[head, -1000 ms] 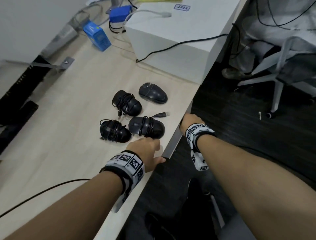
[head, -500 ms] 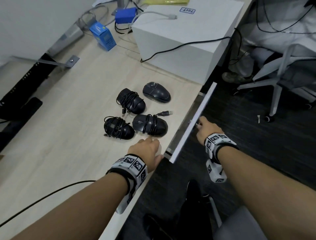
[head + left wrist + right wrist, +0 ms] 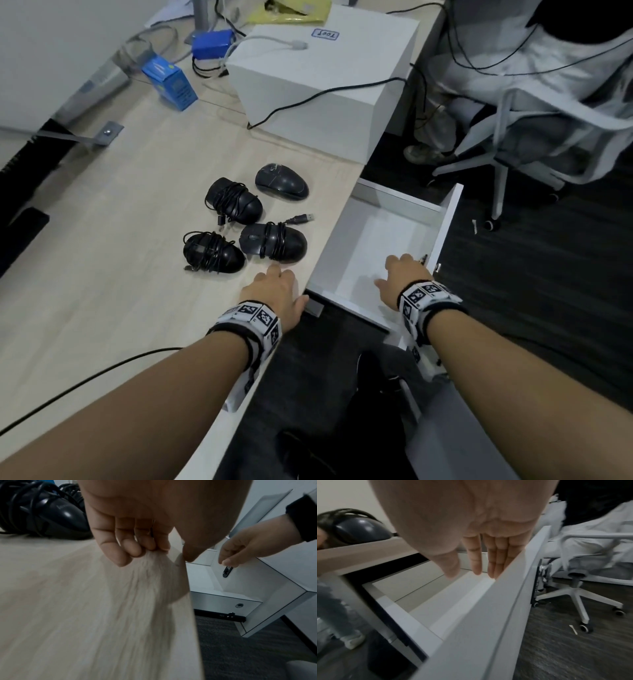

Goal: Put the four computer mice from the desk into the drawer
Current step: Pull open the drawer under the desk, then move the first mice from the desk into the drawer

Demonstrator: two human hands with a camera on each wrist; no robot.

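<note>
Four black computer mice lie together on the pale wood desk [image 3: 102, 274]: a bare one [image 3: 282, 185] at the back, and three wrapped in their cords [image 3: 234, 204] [image 3: 274, 241] [image 3: 212, 251]. The white drawer [image 3: 445, 219] stands pulled out to the right of the desk edge, with nothing in it. My left hand [image 3: 274, 287] rests on the desk just in front of the nearest mouse [image 3: 56, 513], fingers [image 3: 126, 547] loosely curled on the wood and holding nothing. My right hand [image 3: 404, 277] hovers over the drawer beside its front panel [image 3: 513, 581], fingers [image 3: 494, 563] straight.
A big white box [image 3: 325, 78] crossed by a black cable stands behind the mice. A blue carton [image 3: 171, 84] sits at the back left. A white office chair [image 3: 513, 137] stands on the dark floor beyond the drawer. Another black cable [image 3: 85, 380] runs over the near desk.
The drawer has slid out from nearly shut to wide open, the right hand travelling with its front panel. The right hand's fingers are now straight. The left hand and the mice stayed put.
</note>
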